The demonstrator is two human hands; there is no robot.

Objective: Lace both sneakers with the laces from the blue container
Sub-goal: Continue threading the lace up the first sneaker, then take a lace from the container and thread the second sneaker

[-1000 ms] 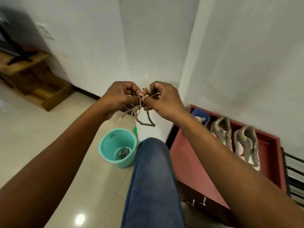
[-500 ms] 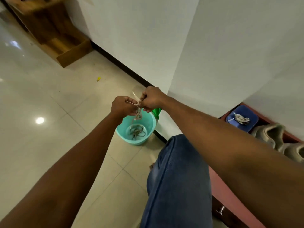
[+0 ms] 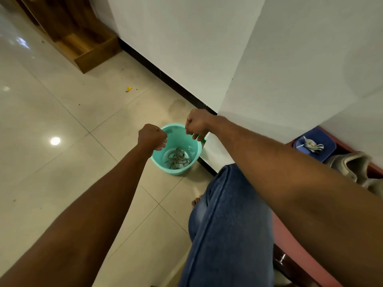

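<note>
My left hand [image 3: 152, 137] and my right hand [image 3: 196, 125] hover a little apart over a teal bucket [image 3: 176, 171] on the floor. I see both from the back, fingers curled in, with no lace showing in either. A tangle of grey laces [image 3: 177, 159] lies at the bucket's bottom. At the right edge, the blue container [image 3: 327, 154] sits on a reddish low table [image 3: 300, 245] and holds a bundled pale lace [image 3: 312, 145]. One beige sneaker [image 3: 352, 166] stands beside it; a second sneaker [image 3: 376, 189] is mostly hidden behind my right arm.
My knee in blue jeans [image 3: 228, 224] fills the lower middle. A white wall corner [image 3: 228, 100] juts out just right of the bucket. A wooden shelf unit [image 3: 87, 48] stands at the top left, and a small yellow scrap [image 3: 128, 89] lies on the tiled floor.
Both hands held a grey lace together above the bucket; now they have moved apart and the lace is no longer seen in them. The view has tilted further down.
</note>
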